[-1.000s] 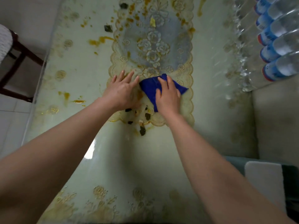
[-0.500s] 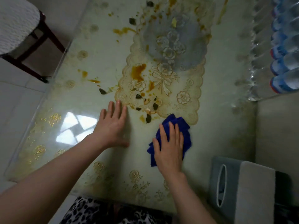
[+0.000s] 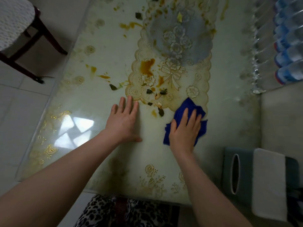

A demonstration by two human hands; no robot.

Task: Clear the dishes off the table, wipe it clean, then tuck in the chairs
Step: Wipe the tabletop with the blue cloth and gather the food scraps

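A glossy pale green table (image 3: 91, 102) with gold flower prints carries a lace-pattern mat (image 3: 195, 82). Brown sauce stains (image 3: 146, 67) and dark food scraps (image 3: 160, 112) lie on the mat's near edge and left of it. My right hand (image 3: 184, 130) presses flat on a crumpled blue cloth (image 3: 188, 106) at the mat's near right corner. To the left of the scraps my left hand (image 3: 123, 120) rests flat on the table with fingers spread, holding nothing.
A dark wooden chair (image 3: 19, 35) with a white cushion stands off the table's left side. Plastic water bottles (image 3: 288, 46) line the far right. A grey tissue box (image 3: 237, 174) and white towel (image 3: 268, 182) sit at the near right. Leopard-print fabric (image 3: 127, 212) shows below the near edge.
Both hands pulled back from the mat's middle towards the near edge, dragging the blue cloth down. In the last half second the cloth shifted slightly right and up to the mat's corner.
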